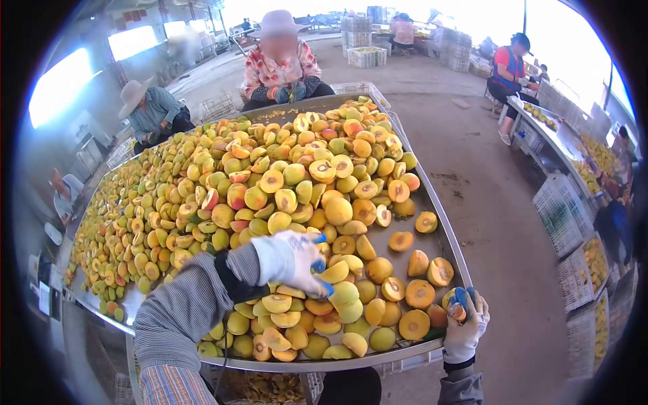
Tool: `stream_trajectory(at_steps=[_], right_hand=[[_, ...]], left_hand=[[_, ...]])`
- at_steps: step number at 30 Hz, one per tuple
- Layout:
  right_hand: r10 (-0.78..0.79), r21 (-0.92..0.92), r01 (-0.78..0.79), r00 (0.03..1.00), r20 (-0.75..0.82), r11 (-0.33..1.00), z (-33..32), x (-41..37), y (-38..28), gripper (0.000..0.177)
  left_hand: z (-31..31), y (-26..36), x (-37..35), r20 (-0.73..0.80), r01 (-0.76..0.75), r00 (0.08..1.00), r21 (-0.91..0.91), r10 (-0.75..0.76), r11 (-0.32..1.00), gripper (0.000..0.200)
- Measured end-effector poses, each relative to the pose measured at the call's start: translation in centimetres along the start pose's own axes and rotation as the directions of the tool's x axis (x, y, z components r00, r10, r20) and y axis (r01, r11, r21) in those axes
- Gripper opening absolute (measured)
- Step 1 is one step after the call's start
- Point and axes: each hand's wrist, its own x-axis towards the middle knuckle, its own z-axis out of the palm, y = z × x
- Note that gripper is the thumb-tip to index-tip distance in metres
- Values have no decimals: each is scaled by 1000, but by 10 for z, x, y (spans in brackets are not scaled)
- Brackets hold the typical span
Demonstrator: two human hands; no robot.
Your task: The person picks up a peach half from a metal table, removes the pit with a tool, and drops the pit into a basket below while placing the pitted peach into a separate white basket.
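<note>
Halved peaches or similar yellow stone fruit (pixel 270 181) are heaped on a metal-rimmed table (pixel 442 229); several halves show cut faces with a brown hollow or stone. My left hand (pixel 291 260), in a white glove with blue fingertips, reaches over the near part of the heap. Its fingers are apart, close to a yellow half (pixel 335 272) and a greenish fruit (pixel 347 301). At the near right corner is my right hand (pixel 466 327), gloved alike. Its fingers are curled around something small and brownish that I cannot make out.
A person in a pale hat (pixel 280 64) sits at the far end, another (pixel 152 111) along the left side. Crates of fruit (pixel 586 266) line the right, near a second table (pixel 557 138). Under my table is a crate of brownish pieces (pixel 263 387).
</note>
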Motion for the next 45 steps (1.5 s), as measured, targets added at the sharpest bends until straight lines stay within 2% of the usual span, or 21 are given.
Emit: stream_trajectory(at_steps=[1, 3, 4, 6, 10, 13, 16, 22, 23, 25, 26, 29, 32, 34, 36, 39, 40, 41, 43, 44, 45], right_hand=[[-5, -11, 5, 1000, 11, 1000, 1, 0, 1, 39], [-40, -1, 40, 999, -12, 999, 3, 1, 4, 36], [-48, -2, 48, 999, -16, 999, 3, 1, 4, 36], [-65, 15, 66, 997, -42, 998, 4, 2, 2, 31], [-150, 23, 152, 987, -64, 988, 22, 2, 36, 30], [-117, 39, 119, 992, -50, 992, 18, 1, 30, 33], [-101, 53, 106, 991, -88, 993, 18, 2, 22, 31], [40, 134, -34, 998, -38, 990, 8, -1, 6, 39], [-2, 71, 4, 999, -36, 997, 10, -1, 12, 40], [-60, 0, 60, 998, -29, 998, 9, -1, 15, 43], [-39, 2, 39, 998, -44, 999, 13, -2, 20, 45], [-74, -26, 72, 992, -106, 997, 11, 0, 13, 38], [4, -25, -5, 999, -53, 1000, 15, -2, 19, 40], [33, 1, -33, 998, -45, 999, 12, -2, 16, 38], [36, 8, -35, 997, -62, 999, 10, -2, 13, 37], [52, 22, -50, 995, -87, 998, 16, -2, 16, 38], [75, 31, -72, 992, -98, 997, 14, -1, 16, 39], [95, 45, -91, 990, -103, 995, 14, -2, 16, 41], [102, 74, -93, 986, -134, 993, 13, -2, 14, 44], [142, 164, -123, 983, -113, 979, 9, -2, 5, 44], [126, 121, -113, 987, -104, 986, 12, -1, 10, 45]], left_hand=[[-38, 7, -7, 109, 218, 974, -196, -199, 956, 68], [-39, -21, 29, -447, 186, 853, -224, -271, 957, 63], [-41, -40, 59, -659, 201, 734, -26, -168, 979, 65], [-56, -60, 110, -690, 293, 693, 5, -209, 956, 81], [-60, -89, 154, -462, 412, 780, -129, -423, 902, 77], [-45, -109, 136, -424, 411, 798, -137, -428, 901, 65], [-13, -119, 104, -495, 345, 780, -171, -383, 923, 42], [95, -151, -8, -561, 313, 698, -320, -445, 894, 39], [107, -137, -36, -484, 475, 711, -204, -510, 856, 42], [158, -150, -71, -472, 470, 685, -295, -555, 832, 51], [154, -142, -93, -342, 528, 686, -374, -642, 763, 54], [172, -146, -122, -33, 694, 700, -200, -713, 691, 73], [148, -116, -138, -115, 719, 654, -214, -748, 661, 77], [147, -93, -137, -481, 544, 630, -288, -610, 788, 53], [147, -38, -137, -764, 155, 532, -336, -366, 929, 39], [172, 61, -156, -850, -481, 526, -318, -22, 817, 34], [196, 83, -162, -772, -599, 636, -483, 13, 639, 28], [224, 108, -173, -628, -524, 774, -708, -83, 473, 23], [291, 139, -195, -193, -172, 966, -976, -169, 130, 22], [318, 144, -208, 66, 62, 984, -998, -163, -26, 29], [321, 142, -229, 195, 205, 964, -978, -179, 35, 41]])
